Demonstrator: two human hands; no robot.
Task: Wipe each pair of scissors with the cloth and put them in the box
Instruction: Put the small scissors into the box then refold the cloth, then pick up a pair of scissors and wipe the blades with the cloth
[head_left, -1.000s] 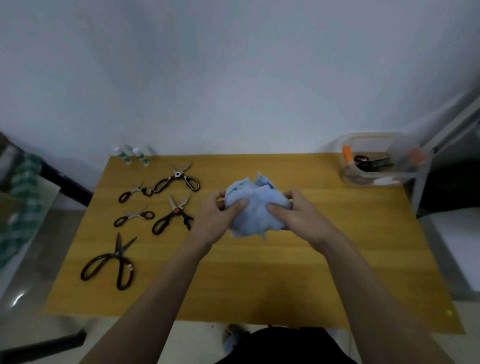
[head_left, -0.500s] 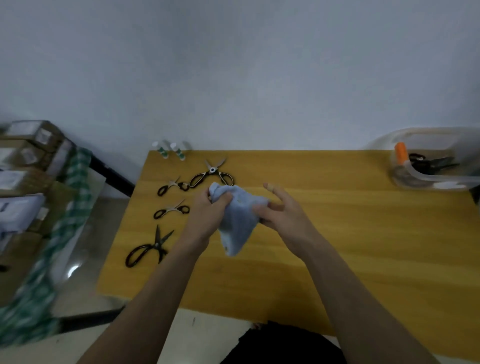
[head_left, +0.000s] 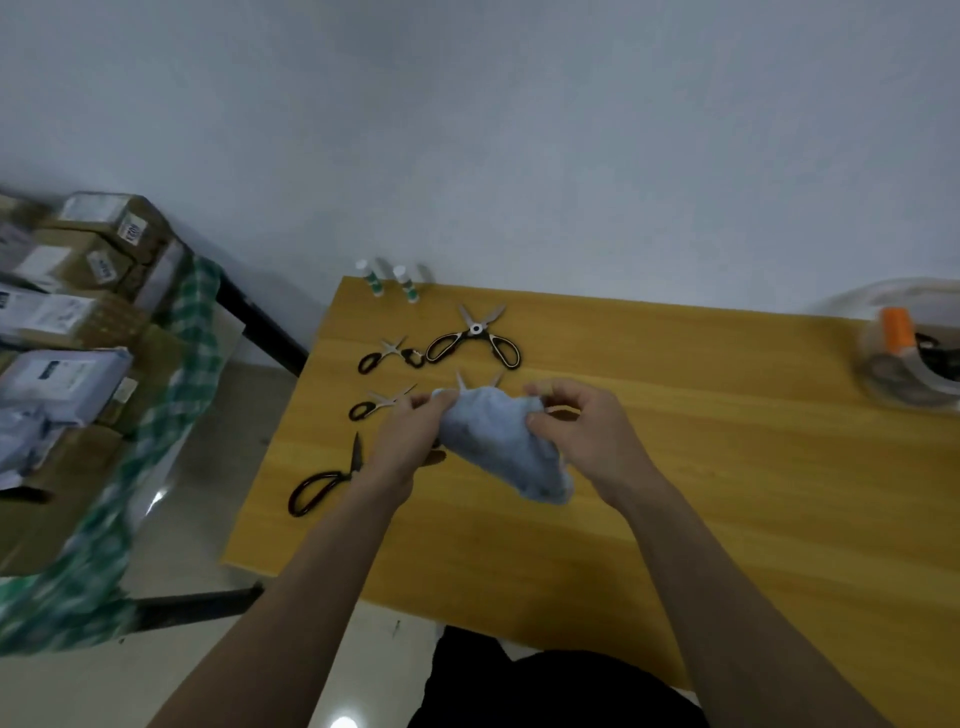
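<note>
While both hands, left (head_left: 410, 441) and right (head_left: 582, 431), grip the cloth (head_left: 498, 447), the unwiped scissors (head_left: 474, 338) lie just beyond the left hand, blades pointing away.

Both forearms bare from the frame's lower edge up to the wrists; no sleeve in view. Left hand (head_left: 410, 441) bare: no glove, ring or watch. Right hand (head_left: 582, 431) likewise bare, wrist without band. Fingers (head_left: 558, 389) uncovered. Below the fingers, at bottom centre, a dark, black garment (head_left: 550, 686); its kind cannot be told.
</note>
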